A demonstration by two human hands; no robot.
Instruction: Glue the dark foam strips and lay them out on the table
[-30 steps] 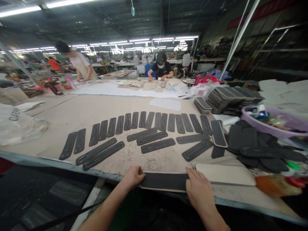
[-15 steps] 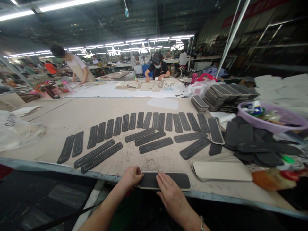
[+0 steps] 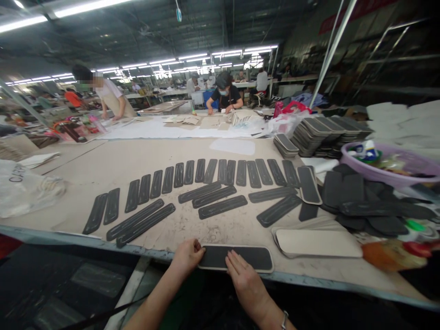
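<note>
At the table's front edge lies a dark rectangular piece with rounded corners on a slightly larger pale backing panel. Its left end is pinched between the thumb and fingers of my left hand. My right hand rests on the middle of the dark surface, fingers stretched flat and close together. Just beyond, several loose dark strips with glossy streaks lie on the table, with more of them fanned in an arc behind. To the right is a pile of pale panels.
Dark pieces are heaped at the right beside a purple basin and an orange-brown bottle. Stacks of finished-looking panels stand behind. A plastic bag lies at the left. Two people work across the table.
My right hand has shifted slightly to the right and toward me along the dark piece. My left hand keeps its pinch at the left end; the panel stays in place.
</note>
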